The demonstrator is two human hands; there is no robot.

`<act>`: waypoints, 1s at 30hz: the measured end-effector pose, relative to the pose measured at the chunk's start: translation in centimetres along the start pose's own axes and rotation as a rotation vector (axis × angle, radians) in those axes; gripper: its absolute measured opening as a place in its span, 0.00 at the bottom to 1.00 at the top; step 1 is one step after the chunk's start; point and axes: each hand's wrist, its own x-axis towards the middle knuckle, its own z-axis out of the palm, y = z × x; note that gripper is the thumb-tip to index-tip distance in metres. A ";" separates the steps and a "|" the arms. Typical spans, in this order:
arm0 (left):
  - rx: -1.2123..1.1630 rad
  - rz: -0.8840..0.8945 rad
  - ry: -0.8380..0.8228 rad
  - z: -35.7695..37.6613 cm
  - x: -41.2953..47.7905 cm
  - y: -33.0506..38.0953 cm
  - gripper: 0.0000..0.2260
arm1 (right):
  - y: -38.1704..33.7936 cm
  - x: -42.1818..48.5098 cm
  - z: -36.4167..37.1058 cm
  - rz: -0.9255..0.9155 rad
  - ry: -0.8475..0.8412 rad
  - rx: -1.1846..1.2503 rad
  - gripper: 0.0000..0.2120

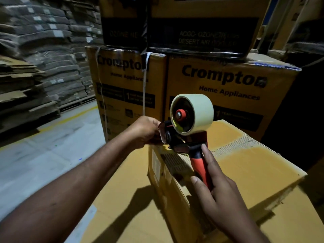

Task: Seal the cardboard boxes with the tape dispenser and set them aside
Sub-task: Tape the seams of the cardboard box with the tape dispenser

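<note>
A yellow cardboard box (249, 172) lies in front of me on top of a larger one (126, 204). Over its far left corner I hold a tape dispenser (185, 137) with a red and black handle and a pale roll of tape (198, 113). My right hand (215, 188) grips the handle, fingers curled round it. My left hand (145, 130) is at the dispenser's front end, fingers curled at the tape's loose end by the blade; what the fingertips pinch is hidden behind the hand.
Tall printed yellow boxes (228, 88) stand stacked right behind the work box, a white strap (144, 81) hanging down one. Piles of flattened cardboard (35, 67) on pallets fill the left. Grey concrete floor (43, 155) with a yellow line lies between.
</note>
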 end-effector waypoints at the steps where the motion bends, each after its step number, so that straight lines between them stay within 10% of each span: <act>1: 0.079 0.046 0.080 -0.4 0.7 -0.1 0.06 | -0.1 0.2 0.1 0.010 -0.019 -0.026 0.41; 8: 0.498 0.180 0.150 -2.1 3.6 -1.3 0.02 | -0.2 0.2 0.8 0.031 -0.049 -0.073 0.39; 30: 0.378 -0.159 0.116 -2.6 8.1 -2.4 0.07 | -0.5 1.7 1.8 -0.001 -0.016 -0.097 0.38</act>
